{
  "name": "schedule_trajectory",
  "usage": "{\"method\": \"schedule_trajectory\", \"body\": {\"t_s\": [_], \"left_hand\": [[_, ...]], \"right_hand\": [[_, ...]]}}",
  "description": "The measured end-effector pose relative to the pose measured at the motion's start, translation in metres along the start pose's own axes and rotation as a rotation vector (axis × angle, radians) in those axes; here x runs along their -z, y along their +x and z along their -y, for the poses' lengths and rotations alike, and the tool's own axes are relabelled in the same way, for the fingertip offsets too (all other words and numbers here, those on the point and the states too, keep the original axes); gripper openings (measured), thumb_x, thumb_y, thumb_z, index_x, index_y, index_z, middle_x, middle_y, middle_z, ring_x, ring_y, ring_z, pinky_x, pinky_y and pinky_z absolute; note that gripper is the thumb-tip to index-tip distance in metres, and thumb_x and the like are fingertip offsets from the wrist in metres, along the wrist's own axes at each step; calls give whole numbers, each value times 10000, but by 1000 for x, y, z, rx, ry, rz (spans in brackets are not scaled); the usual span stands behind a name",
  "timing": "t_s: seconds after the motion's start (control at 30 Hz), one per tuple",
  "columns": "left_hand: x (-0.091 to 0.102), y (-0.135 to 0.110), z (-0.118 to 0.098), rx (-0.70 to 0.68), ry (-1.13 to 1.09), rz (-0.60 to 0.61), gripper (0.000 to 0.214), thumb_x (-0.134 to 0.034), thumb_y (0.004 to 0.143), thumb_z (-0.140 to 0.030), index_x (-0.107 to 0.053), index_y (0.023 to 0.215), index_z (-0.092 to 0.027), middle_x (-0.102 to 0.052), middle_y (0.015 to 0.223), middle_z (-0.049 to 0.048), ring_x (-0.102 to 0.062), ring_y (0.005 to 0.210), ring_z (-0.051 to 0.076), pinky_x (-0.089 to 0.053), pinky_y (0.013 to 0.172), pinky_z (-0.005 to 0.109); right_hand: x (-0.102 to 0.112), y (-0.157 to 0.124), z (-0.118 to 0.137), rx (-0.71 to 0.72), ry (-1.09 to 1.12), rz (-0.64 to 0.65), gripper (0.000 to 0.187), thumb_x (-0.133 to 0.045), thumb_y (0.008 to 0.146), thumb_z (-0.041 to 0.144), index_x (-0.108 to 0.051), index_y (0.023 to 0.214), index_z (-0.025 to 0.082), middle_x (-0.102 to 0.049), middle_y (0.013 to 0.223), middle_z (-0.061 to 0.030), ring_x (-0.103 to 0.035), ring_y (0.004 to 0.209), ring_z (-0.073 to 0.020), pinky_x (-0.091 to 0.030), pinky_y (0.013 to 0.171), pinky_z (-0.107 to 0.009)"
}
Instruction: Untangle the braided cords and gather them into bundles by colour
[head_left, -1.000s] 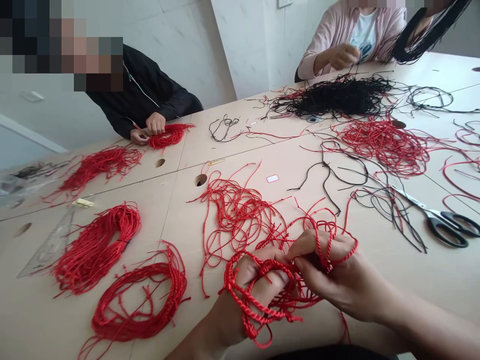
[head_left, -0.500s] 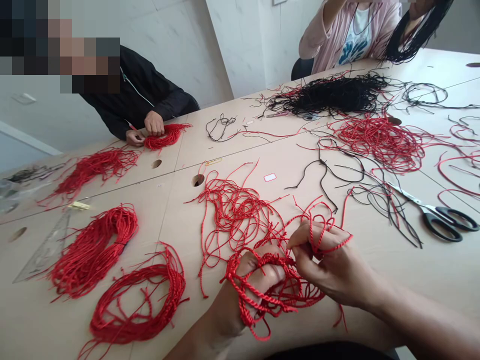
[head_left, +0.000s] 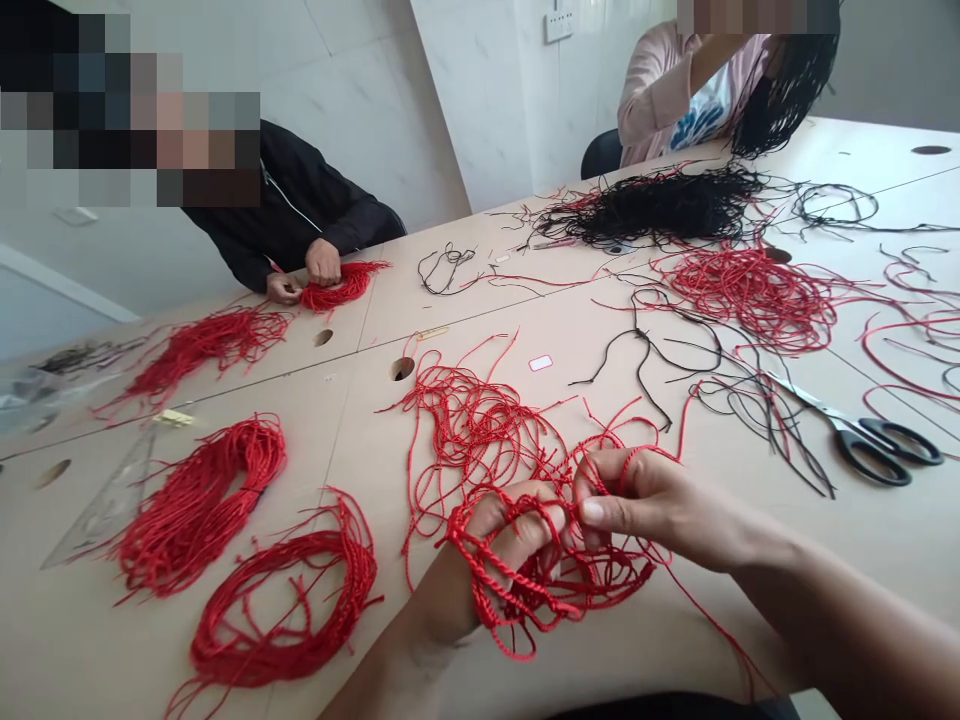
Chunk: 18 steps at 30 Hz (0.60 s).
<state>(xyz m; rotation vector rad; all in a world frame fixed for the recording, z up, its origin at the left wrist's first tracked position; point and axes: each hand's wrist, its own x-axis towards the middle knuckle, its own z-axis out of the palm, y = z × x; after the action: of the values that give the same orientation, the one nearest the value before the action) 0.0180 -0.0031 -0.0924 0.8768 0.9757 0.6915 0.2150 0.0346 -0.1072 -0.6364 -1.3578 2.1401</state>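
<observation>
Looped strands of red cord (head_left: 495, 575) wrap round my left hand (head_left: 517, 535), whose fingers are closed on them. My right hand (head_left: 630, 500) pinches a piece of the red cord between thumb and forefinger, close beside the left fingertips. Other coils hang below both hands. Just beyond them a loose tangle of red cord (head_left: 480, 415) lies on the table (head_left: 420, 660). To the left are a coiled red bundle (head_left: 281, 610) and a thicker tied red bundle (head_left: 202, 505).
Black-handled scissors (head_left: 877, 445) lie at the right, near loose black cords (head_left: 645, 350). Farther back are a black cord heap (head_left: 667, 205) and another red tangle (head_left: 750, 295). A co-worker in black (head_left: 322, 195) handles red cord; another in pink (head_left: 660, 95) lifts black cord.
My right hand has moved in toward my left fingertips, and the loop across its fingers has slipped off. At the back, the person in pink has raised the black cord. The view has shifted slightly.
</observation>
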Motion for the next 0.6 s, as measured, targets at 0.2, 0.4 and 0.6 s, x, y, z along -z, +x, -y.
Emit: {"method": "schedule_trajectory", "body": {"t_s": [0.2,0.4,0.6], "left_hand": [[16,0,-25,-196,-389,-246,167,-598,852,-249,-619,696,-192,-590,713,-4,-552,588,121,-507,632,256],[42,-15,-66,-413,-699,-627,405,-261,973,-175,-478,632,-182,-427,475,-47,-455,372,62,-414,399,155],[60,-29,-79,-602,-639,-812,421,-158,971,-134,-426,651,-187,-386,415,-66,-370,314,33,-317,361,133]], "right_hand": [[11,-3,16,129,536,-178,267,-757,794,360,-545,770,199,-478,623,60,-527,567,-68,-437,557,-181],[16,-11,46,221,564,-616,454,-193,1042,290,-500,718,206,-329,559,66,-336,436,-47,-297,445,-180],[20,-24,60,463,322,-852,590,-89,1029,295,-518,659,128,-428,548,110,-242,397,18,-189,462,-259]]}}
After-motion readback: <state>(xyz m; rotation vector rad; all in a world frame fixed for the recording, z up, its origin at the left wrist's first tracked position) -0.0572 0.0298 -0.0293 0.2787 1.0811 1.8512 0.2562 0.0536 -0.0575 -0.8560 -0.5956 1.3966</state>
